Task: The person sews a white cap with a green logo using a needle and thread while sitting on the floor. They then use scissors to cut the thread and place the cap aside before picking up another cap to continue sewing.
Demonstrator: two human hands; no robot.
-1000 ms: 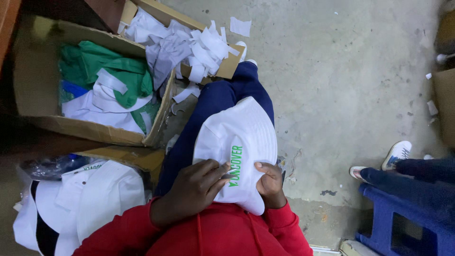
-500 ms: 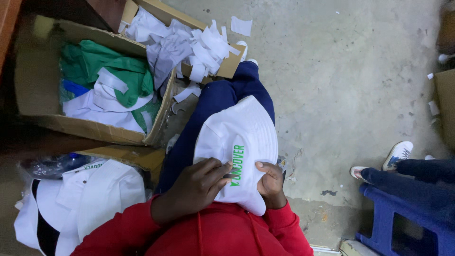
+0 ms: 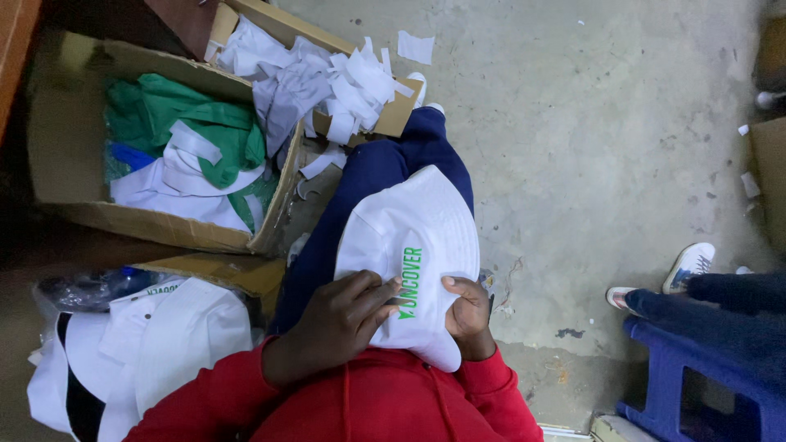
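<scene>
Both hands hold one white hat (image 3: 409, 262) on the person's lap: the left hand (image 3: 340, 323) lies flat over its near edge with fingers spread, and the right hand (image 3: 468, 315) pinches the brim on the other side. The hat is soft, white, with green lettering. Two cardboard boxes stand beyond: one (image 3: 74, 188) holds green and white cloth, the other (image 3: 270, 20) white scraps.

Single head-worn camera, looking steeply down, close over the lap, concrete floor (image 3: 589, 147) beyond
</scene>
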